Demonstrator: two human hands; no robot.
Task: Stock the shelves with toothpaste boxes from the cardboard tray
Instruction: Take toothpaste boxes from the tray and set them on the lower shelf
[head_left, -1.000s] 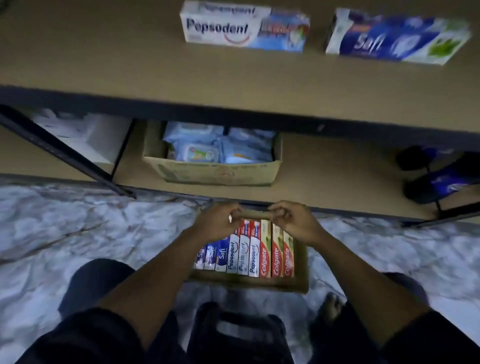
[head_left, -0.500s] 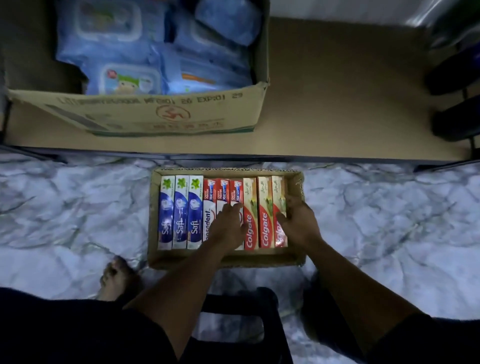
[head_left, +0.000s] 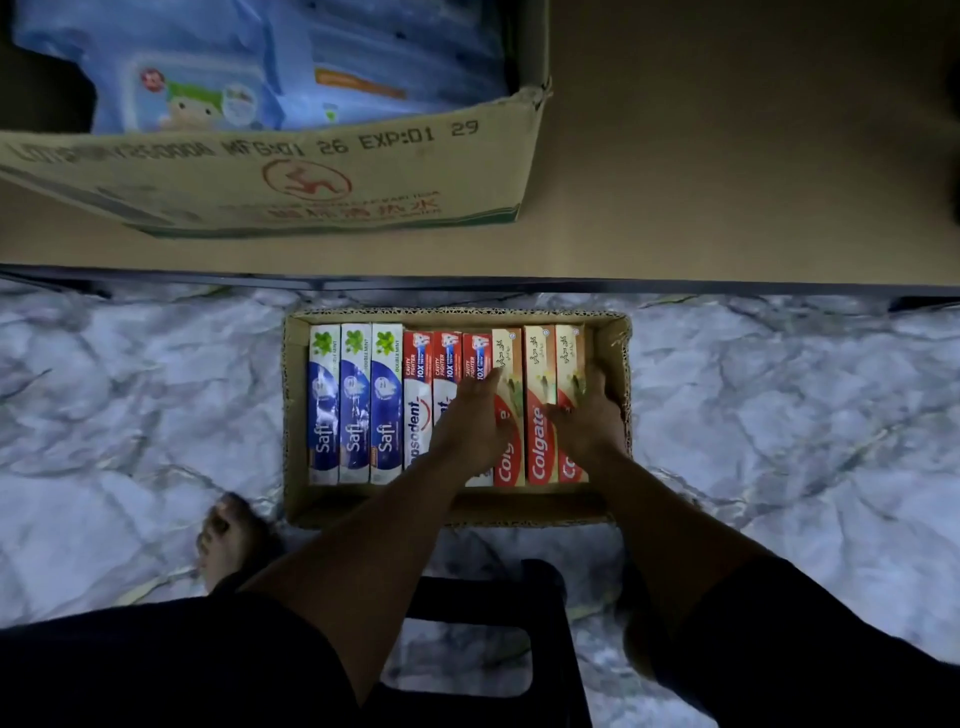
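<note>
SHELF-STOCKING, FLOOR LEVEL: A person crouched over a marble floor reaches both bare hands into the cardboard tray of toothpaste boxes, which sits on the floor just on the near side of the bottom shelf. The tray holds nine boxes laid side by side in one row, faces up: three Safi boxes at the left, three Pepsodent boxes in the middle and three Colgate boxes at the right. The left hand lies with its fingers stretched out flat along the seam between the last Pepsodent and the first Colgate. The right hand sits on the rightmost Colgate, close against the tray's right wall, and whether its fingers have closed on that box cannot be told. With the hands either side of the Colgate set, the step in hand looks to be lifting those three out together; no box is raised yet. To do it well, the fingertips would need to work down into the seam on the left and the gap by the wall on the right, then press inward evenly so the middle box does not slip, and come straight up clear of the rim without dragging the neighbouring Pepsodent. Bare shelf board lies to the right of an open carton of blue wipe packs
</note>
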